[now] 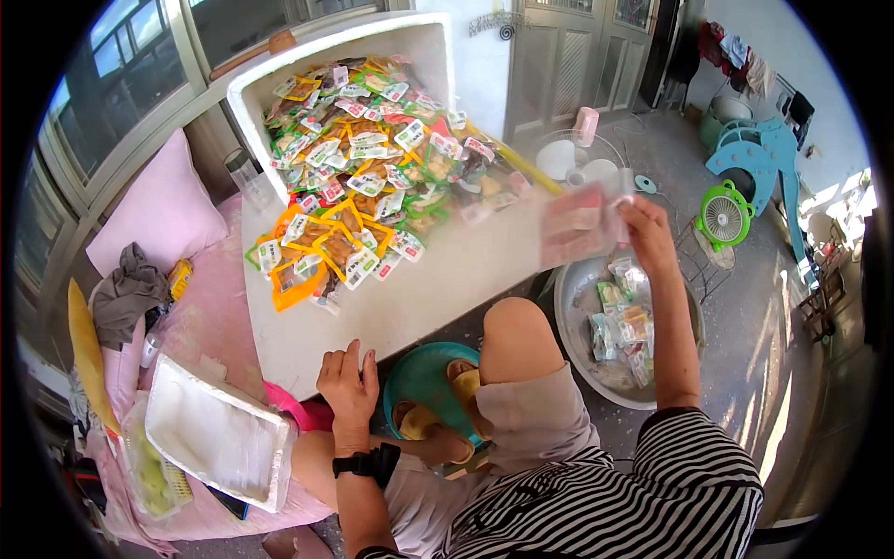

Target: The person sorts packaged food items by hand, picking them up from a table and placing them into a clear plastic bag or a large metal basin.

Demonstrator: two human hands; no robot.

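My right hand (644, 224) is raised beyond the table's right edge, fingers closed on the top of a see-through plastic bag (575, 224) with pinkish-red areas, blurred by motion. Below it, a round metal basin (582, 365) holds several small packets (635, 324). At the table's front edge, my left hand (348, 384) is empty, its fingers stretched out and thumb apart. On the white table (307, 349), a big heap of small snack packets (368, 140), orange, green and white, spills from a foam box (438, 56) tipped on its side.
A foam lid (219, 433) lies on the pink-covered seat (200, 307) at left, near a pink pillow (154, 210). My feet rest in a teal tub (396, 373) under the table. A green fan (724, 214) and a blue plastic stand (759, 163) are at right.
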